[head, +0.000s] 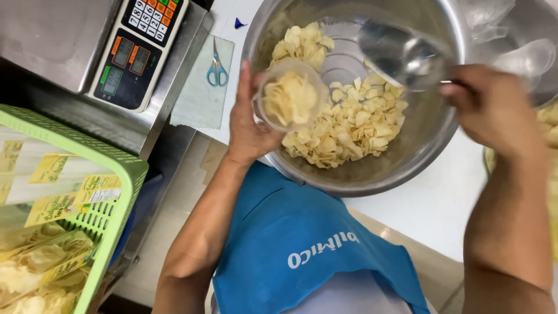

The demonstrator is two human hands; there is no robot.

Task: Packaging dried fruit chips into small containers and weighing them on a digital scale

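Stainless steel mixing bowl (407,163) is sitting on the white worktop (430,203), centre-top of frame, loaded with pale yellow chips (354,125) piled from centre toward 10 o'clock of the bowl.

Left hand (247,125) is gripping a clear plastic container (290,96) at the bowl's 9 o'clock rim, fingers wrapped round it from the left; the container is already holding chips and is tilting toward the camera.

Right hand (491,107) is closed on the handle of a clear scoop (401,55), hovering over the bowl at roughly 1 o'clock. Scoop is motion-blurred, so can't tell whether anything is in it.

Hands are well apart, one each side of the bowl.

Around it: digital scale (139,49) with keypad at 10 o'clock of the bowl, blue-handled scissors (217,70) lying on a pale cloth between scale and bowl. Green plastic basket (99,221) at 8 o'clock, holding bagged chips. Blue apron (308,244) is showing at 6 o'clock.
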